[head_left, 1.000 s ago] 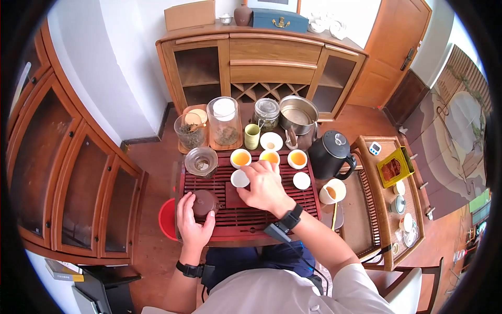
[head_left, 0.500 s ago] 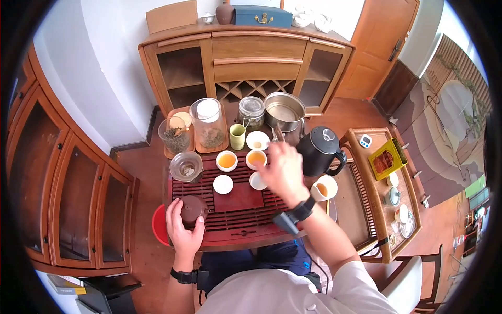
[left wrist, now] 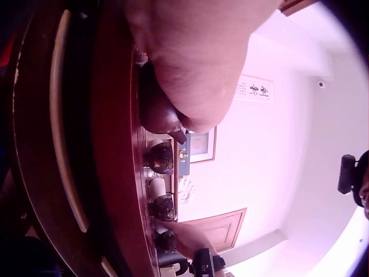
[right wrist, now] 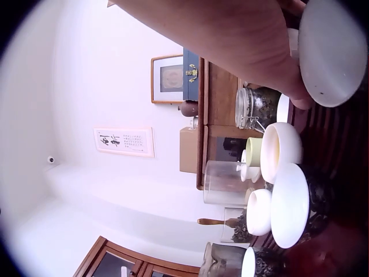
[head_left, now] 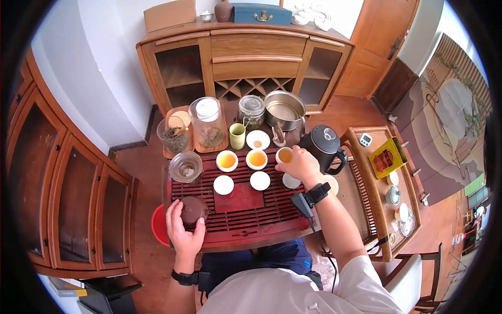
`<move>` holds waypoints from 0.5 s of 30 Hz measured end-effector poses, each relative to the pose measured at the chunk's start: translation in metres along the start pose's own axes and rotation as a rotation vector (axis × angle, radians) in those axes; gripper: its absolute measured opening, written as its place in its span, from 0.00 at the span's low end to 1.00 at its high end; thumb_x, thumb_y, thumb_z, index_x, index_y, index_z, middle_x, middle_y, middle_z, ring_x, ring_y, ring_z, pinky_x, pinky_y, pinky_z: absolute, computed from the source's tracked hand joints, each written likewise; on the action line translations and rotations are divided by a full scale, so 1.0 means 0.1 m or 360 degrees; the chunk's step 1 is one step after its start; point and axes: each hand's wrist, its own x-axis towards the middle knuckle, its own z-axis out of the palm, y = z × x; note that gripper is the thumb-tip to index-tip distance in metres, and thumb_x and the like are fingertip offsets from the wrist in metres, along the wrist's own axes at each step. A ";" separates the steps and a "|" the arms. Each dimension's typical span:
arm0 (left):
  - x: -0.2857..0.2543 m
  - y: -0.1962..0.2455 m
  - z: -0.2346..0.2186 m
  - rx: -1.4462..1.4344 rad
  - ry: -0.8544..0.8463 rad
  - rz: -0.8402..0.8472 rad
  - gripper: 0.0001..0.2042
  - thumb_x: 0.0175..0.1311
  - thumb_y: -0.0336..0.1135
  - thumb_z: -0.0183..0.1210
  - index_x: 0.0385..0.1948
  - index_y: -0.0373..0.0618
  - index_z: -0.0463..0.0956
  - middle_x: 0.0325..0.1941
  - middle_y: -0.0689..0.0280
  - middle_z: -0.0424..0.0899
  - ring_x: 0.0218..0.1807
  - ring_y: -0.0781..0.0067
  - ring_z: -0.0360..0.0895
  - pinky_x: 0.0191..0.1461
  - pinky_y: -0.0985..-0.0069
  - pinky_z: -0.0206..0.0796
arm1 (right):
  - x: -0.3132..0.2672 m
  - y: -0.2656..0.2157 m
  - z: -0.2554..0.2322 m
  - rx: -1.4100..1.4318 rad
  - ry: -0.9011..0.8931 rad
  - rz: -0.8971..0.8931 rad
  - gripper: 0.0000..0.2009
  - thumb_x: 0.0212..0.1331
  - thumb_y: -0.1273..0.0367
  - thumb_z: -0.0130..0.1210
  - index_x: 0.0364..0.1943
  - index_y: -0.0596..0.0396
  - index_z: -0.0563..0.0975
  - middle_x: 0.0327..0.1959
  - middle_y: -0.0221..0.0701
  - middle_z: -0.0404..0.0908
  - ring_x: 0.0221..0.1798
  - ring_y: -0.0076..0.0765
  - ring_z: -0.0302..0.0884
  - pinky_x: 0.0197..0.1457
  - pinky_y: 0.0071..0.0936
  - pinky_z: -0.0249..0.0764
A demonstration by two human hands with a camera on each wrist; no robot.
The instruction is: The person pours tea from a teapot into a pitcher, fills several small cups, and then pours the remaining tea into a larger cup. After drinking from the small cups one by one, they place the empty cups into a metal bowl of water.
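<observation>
Right hand [head_left: 300,163] pinches filled teacup [head_left: 285,155] at far right end of cup row on red tea tray [head_left: 246,212] — left hand [head_left: 184,230] well apart, near-left corner, fingers curled around brown teapot [head_left: 192,208].

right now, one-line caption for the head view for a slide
Right hand holds a cup of tea at the tea tray's far right; left hand rests on the teapot.
</observation>
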 end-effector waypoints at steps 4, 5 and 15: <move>0.00 0.00 0.00 0.0007 0.0007 -0.0009 0.32 0.52 0.28 0.70 0.64 0.34 0.73 0.66 0.45 0.76 0.67 0.40 0.76 0.71 0.52 0.69 | 0.06 -0.02 0.07 0.0021 0.0067 -0.0014 0.36 0.49 0.49 0.77 0.54 0.61 0.78 0.53 0.49 0.87 0.59 0.51 0.86 0.61 0.43 0.83; 0.00 0.00 0.00 0.0008 0.0009 -0.0010 0.32 0.52 0.28 0.70 0.64 0.34 0.73 0.66 0.45 0.76 0.67 0.40 0.76 0.71 0.52 0.69 | 0.05 -0.04 0.04 0.0080 0.0034 0.0035 0.36 0.49 0.50 0.77 0.55 0.62 0.77 0.53 0.49 0.87 0.59 0.51 0.86 0.62 0.43 0.83; 0.00 -0.01 0.00 -0.0006 0.0008 -0.0016 0.32 0.52 0.29 0.71 0.64 0.35 0.73 0.66 0.46 0.76 0.66 0.41 0.76 0.71 0.52 0.70 | -0.25 0.07 -0.26 0.0548 0.0373 -0.0168 0.37 0.47 0.59 0.77 0.61 0.64 0.75 0.53 0.50 0.87 0.58 0.55 0.86 0.62 0.43 0.81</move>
